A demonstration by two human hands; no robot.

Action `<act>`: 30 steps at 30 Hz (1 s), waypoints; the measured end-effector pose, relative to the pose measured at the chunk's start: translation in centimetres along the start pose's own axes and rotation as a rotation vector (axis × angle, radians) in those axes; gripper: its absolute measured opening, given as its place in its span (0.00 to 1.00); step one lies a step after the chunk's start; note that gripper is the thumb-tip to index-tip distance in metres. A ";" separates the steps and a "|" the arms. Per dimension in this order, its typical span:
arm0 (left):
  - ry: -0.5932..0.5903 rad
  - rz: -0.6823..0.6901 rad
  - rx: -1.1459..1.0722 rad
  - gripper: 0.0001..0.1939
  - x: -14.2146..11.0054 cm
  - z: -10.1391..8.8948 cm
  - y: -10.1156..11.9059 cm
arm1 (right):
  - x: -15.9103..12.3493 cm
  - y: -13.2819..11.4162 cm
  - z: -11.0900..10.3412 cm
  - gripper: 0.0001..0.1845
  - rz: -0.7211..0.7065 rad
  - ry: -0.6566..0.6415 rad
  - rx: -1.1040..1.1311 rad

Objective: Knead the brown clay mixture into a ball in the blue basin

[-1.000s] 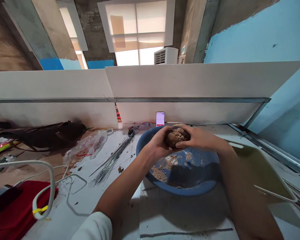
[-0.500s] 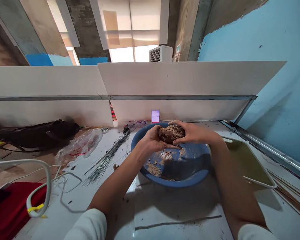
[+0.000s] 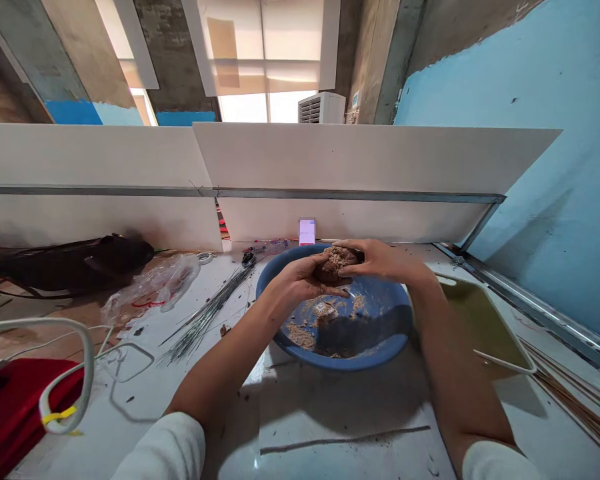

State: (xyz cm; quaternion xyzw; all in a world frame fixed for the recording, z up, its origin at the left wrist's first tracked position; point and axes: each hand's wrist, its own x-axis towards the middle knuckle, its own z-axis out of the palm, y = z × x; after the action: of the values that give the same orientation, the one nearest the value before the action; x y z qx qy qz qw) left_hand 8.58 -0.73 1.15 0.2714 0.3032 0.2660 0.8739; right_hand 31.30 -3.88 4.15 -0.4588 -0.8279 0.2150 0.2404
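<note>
A rough brown lump of clay-like material is held up between my two hands, over the far part of a blue basin. My left hand cups it from the left and below, thumb on its side. From the right, my right hand wraps its fingers over the top and side. Tan crumbs and a small pale piece lie on the bottom of the basin. Part of the lump is hidden behind my fingers.
Left of the basin lie thin metal wires, a clear plastic bag and a black bag. A greenish tray stands to the right. A lit phone leans on the white panel; a thin stick lies in front.
The lump has turned in my hands, and my right hand now covers more of it. The whole view has shifted slightly.
</note>
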 end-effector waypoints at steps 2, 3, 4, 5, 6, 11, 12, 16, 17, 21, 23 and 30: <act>0.029 0.003 -0.006 0.22 -0.1 0.2 -0.1 | 0.1 -0.1 0.1 0.28 0.010 0.032 -0.010; 0.049 0.002 0.000 0.22 -0.1 0.3 -0.2 | 0.1 -0.3 0.2 0.28 0.029 0.051 -0.025; 0.067 0.004 0.010 0.21 -0.2 0.5 -0.2 | 0.1 -0.4 0.2 0.28 0.049 0.071 -0.037; 0.082 0.011 0.019 0.21 -0.2 0.7 -0.2 | 0.0 -0.5 0.1 0.29 0.063 0.089 -0.041; 0.093 0.021 0.027 0.21 -0.3 0.8 -0.2 | -0.1 -0.6 0.0 0.31 0.063 0.097 -0.027; 0.098 0.029 0.045 0.20 -0.5 1.2 -0.2 | -0.9 -0.2 -0.9 0.40 -0.060 0.023 0.262; 0.094 0.019 0.053 0.20 -0.5 1.3 -0.2 | -0.9 0.1 -1.0 0.39 -0.065 0.030 0.307; 0.108 0.005 0.061 0.17 -0.5 1.4 -0.2 | -0.5 0.5 -0.5 0.35 -0.029 0.063 0.327; 0.119 0.011 0.053 0.16 -0.4 1.3 -0.2 | -0.3 0.5 -0.2 0.33 -0.021 0.063 0.306; 0.096 0.005 0.023 0.17 -0.6 0.8 0.3 | 0.4 -0.4 0.9 0.27 0.003 0.086 0.194; 0.043 -0.001 -0.003 0.19 -0.9 0.5 0.7 | 0.6 -0.8 1.1 0.26 0.003 0.094 0.155; 0.007 0.053 -0.070 0.19 -1.7 0.5 1.1 | 0.7 -1.8 1.4 0.24 -0.065 0.044 0.088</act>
State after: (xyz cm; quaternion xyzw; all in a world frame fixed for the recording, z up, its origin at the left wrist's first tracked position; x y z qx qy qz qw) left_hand 7.41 -1.17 2.85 0.2478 0.2898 0.3003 0.8743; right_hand 28.97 -4.33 4.22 -0.4253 -0.8266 0.2333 0.2853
